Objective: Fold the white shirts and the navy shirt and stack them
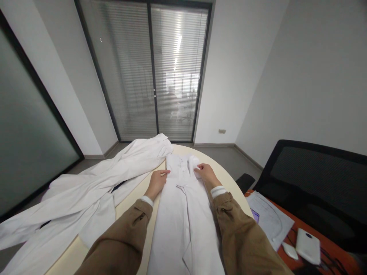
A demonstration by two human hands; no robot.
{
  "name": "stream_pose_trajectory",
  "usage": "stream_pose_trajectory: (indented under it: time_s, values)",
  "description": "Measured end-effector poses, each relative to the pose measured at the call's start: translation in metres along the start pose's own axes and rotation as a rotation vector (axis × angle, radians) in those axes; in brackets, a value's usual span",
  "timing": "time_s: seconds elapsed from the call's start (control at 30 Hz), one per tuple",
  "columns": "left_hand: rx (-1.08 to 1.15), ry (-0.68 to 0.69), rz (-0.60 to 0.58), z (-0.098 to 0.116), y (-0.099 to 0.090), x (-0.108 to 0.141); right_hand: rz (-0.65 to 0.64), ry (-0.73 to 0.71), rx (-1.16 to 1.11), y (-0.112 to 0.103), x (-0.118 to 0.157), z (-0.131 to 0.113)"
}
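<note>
A long white coat (174,214) lies lengthwise down the table, its buttoned front facing up and a wavy front edge running toward me. At its far end, my left hand (157,183) pinches the left edge, thumb and fingers together. My right hand (208,175) grips a bunched fold on the opposite edge. The coat's near end runs out of view at the bottom. Left of it, a second white coat (123,172) is spread loosely, with its collar at the far end and cloth hanging past the table's left side.
Both coats rest on a pale round-edged table (226,177). To the right are a black mesh chair (312,187) and an orange surface (301,225) bearing papers (271,217), a white mouse (290,251), a white box-shaped device (308,245) and cables. Glass panels with blinds (180,76) stand behind.
</note>
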State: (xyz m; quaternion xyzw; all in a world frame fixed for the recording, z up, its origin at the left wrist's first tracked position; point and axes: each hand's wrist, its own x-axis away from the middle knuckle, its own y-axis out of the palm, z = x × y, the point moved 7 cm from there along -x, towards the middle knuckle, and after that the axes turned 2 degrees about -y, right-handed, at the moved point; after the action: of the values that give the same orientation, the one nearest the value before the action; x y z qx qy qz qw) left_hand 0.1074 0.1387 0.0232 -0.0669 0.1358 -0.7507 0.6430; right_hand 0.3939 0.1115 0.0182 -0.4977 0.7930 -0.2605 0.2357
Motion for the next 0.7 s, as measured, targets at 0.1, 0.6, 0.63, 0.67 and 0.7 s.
stream_pose_trajectory:
  time_s: [0.1,0.6,0.63,0.67,0.7]
  values:
    - [0.084,-0.050,-0.047,0.009,0.005,0.008,-0.010,-0.009,-0.087,-0.005,0.003,-0.010]
    - [0.741,0.059,-0.089,0.065,-0.030,0.056,-0.173,-0.377,-0.691,-0.044,0.083,-0.093]
    - [0.756,0.040,-0.095,0.064,-0.033,0.064,-0.237,-0.379,-0.711,-0.045,0.092,-0.095]
    - [0.761,0.019,-0.104,0.063,-0.036,0.073,-0.310,-0.375,-0.730,-0.046,0.101,-0.097]
    - [0.758,-0.004,-0.115,0.062,-0.039,0.081,-0.391,-0.364,-0.748,-0.046,0.111,-0.098]
